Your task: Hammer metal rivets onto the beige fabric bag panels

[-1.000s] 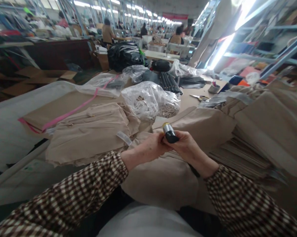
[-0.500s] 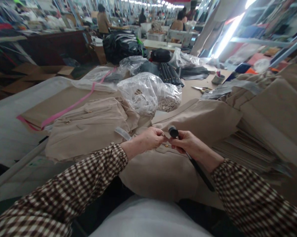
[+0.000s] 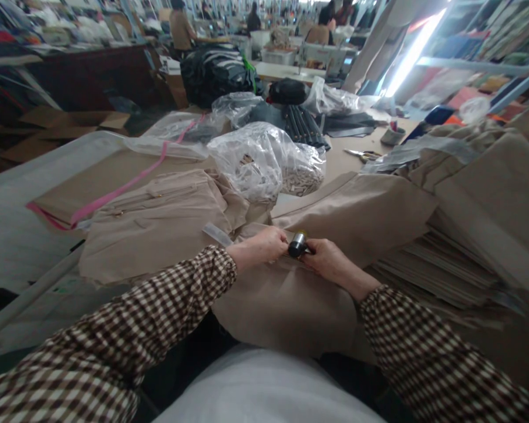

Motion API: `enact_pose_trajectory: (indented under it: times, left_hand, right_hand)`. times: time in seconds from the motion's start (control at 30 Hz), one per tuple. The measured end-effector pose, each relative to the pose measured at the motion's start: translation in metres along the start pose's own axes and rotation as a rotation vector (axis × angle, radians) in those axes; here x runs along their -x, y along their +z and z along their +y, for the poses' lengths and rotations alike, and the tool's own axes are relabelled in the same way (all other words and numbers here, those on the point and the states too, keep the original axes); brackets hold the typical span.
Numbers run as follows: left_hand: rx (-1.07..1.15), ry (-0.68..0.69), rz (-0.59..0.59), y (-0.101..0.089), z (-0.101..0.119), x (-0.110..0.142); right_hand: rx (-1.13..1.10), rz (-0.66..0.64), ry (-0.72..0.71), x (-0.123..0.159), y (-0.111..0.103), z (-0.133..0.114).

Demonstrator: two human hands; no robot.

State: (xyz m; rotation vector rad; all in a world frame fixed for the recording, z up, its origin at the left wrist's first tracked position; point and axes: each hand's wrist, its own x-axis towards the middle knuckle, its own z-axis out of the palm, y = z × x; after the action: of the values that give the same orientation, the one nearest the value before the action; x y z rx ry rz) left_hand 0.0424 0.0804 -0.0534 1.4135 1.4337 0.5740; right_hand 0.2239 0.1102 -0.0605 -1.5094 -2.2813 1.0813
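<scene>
My right hand (image 3: 334,264) is closed around the handle of a small mallet (image 3: 297,244), whose head has a black face, a metal middle and a yellowish far end. The mallet's head is just right of the fingertips of my left hand (image 3: 264,244). Those fingers are pinched together at the upper part of a beige fabric panel (image 3: 286,311), and what they hold is hidden. The panel lies in front of me and hangs over the near edge. In this view the mallet head and my fingers cover most of its zip.
Left of my hands lies a stack of beige pieces with zips (image 3: 158,223). Clear plastic bags (image 3: 246,158) with small beige parts sit ahead. Scissors (image 3: 363,154) lie farther right, near stacked beige panels (image 3: 440,270). Other people sit at machines in the background.
The mallet has turned in my right hand: its head has come down and left toward my left fingertips, and its long black handle no longer shows. My left hand stays pinched in nearly the same place.
</scene>
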Motion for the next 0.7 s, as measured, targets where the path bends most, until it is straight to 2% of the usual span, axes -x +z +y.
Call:
enact_pose_trajectory:
  times: [0.1, 0.27, 0.37, 0.47, 0.6, 0.7]
  left_hand:
    - [-0.019, -0.003, -0.016, -0.001, 0.0, 0.0]
    - [-0.07, 0.005, -0.012, -0.006, -0.001, 0.003]
    - [-0.053, 0.029, 0.016, -0.009, -0.001, 0.008]
    - [-0.088, -0.017, 0.042, -0.011, 0.002, 0.012]
    - [-0.171, -0.071, 0.055, -0.012, 0.007, 0.014]
    - [-0.182, -0.072, 0.064, -0.013, 0.008, 0.016]
  right_hand:
    - [0.062, 0.043, -0.05, 0.001, 0.001, -0.004]
    - [0.108, 0.036, -0.111, 0.004, 0.001, -0.009]
    - [0.019, 0.043, -0.122, 0.007, -0.001, -0.005]
    - [-0.096, 0.103, -0.096, 0.015, -0.012, -0.002]
    - [0.051, 0.208, -0.304, 0.039, -0.034, -0.016]
    - [0.173, 0.336, -0.407, 0.053, -0.039, -0.026]
